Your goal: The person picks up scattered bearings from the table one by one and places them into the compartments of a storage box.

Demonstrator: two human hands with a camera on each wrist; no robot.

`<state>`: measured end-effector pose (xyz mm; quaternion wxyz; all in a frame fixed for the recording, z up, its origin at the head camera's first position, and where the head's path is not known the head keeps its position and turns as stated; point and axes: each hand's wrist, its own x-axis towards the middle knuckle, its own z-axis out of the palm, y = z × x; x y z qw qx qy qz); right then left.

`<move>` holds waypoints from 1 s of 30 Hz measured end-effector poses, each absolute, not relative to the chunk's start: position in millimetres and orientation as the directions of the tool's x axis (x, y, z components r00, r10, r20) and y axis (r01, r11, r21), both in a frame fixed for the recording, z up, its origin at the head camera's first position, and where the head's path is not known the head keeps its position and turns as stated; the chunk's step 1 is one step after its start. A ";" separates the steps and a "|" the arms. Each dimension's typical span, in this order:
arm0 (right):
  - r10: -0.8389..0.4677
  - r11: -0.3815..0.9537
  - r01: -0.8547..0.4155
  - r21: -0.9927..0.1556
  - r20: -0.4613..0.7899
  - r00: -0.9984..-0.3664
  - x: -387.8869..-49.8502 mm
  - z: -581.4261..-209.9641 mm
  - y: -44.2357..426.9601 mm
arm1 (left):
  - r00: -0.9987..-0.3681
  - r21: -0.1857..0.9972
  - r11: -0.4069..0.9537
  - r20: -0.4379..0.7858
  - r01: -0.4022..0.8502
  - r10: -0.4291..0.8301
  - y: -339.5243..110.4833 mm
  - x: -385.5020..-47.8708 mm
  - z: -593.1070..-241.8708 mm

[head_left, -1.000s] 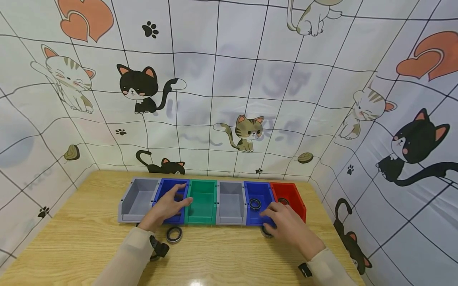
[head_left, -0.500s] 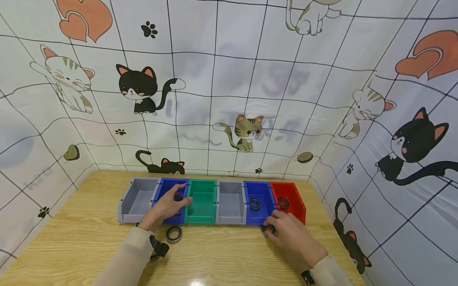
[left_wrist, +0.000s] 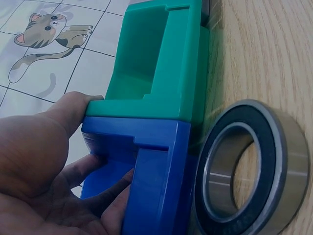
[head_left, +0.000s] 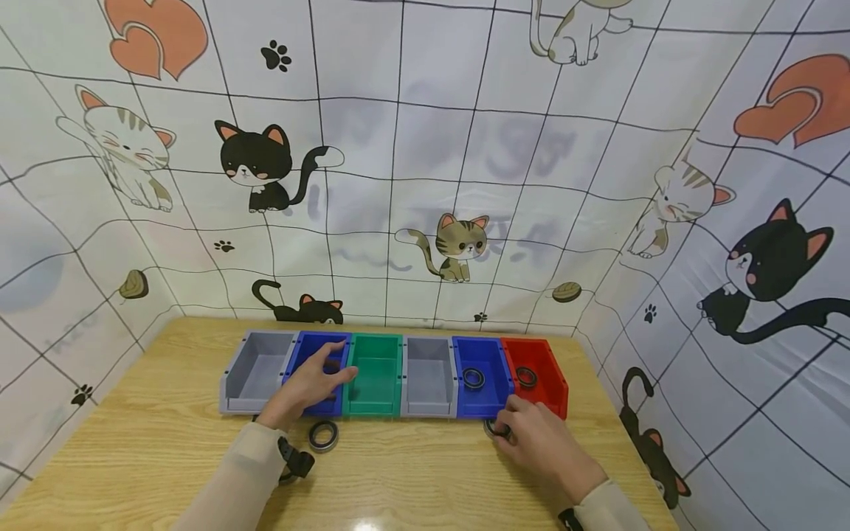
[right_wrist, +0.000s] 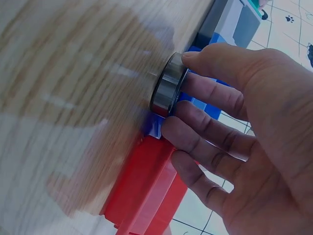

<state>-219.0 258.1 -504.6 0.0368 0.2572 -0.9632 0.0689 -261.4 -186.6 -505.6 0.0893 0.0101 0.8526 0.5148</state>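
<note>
My right hand (head_left: 541, 436) pinches a ball bearing (right_wrist: 168, 88) on the table, just before the right blue bin (head_left: 489, 402). In the right wrist view the thumb lies on the bearing's rim and the fingertips behind it. My left hand (head_left: 311, 380) lies over the left blue bin (left_wrist: 159, 171), its fingers reaching inside and its thumb spread toward the green bin (head_left: 375, 369). Dark objects in that blue bin are partly hidden by the hand. Another bearing (left_wrist: 270, 156) lies flat on the table beside the left wrist.
Single bearings lie in the right blue bin and in the red bin (head_left: 547, 383). Grey bins (head_left: 428, 376) stand in the same row. Part of another ring (head_left: 287, 479) shows under the left wrist strap. Cat-print cloth (head_left: 425, 162) surrounds the wooden table (head_left: 412, 479).
My right hand has lowered from above the front of the right blue bin to the bearing on the table and taken hold of it. The left hand has stayed still.
</note>
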 end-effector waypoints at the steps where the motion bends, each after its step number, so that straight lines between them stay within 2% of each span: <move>1: -0.495 0.855 -0.506 -0.110 0.114 -0.861 -218.7 -505.3 258.4 | -0.984 0.880 0.470 -0.142 -0.075 0.109 -186.6 -261.4 -505.5; 17: -0.547 0.825 -0.549 -0.133 0.054 -0.835 -213.6 -501.7 251.0 | -0.982 0.876 0.476 -0.149 -0.077 0.115 -186.6 -259.8 -505.0; 30: -0.603 0.765 -0.577 -0.284 -0.002 -0.798 -211.7 -501.6 249.5 | -0.982 0.870 0.484 -0.159 -0.090 0.105 -186.8 -260.1 -505.0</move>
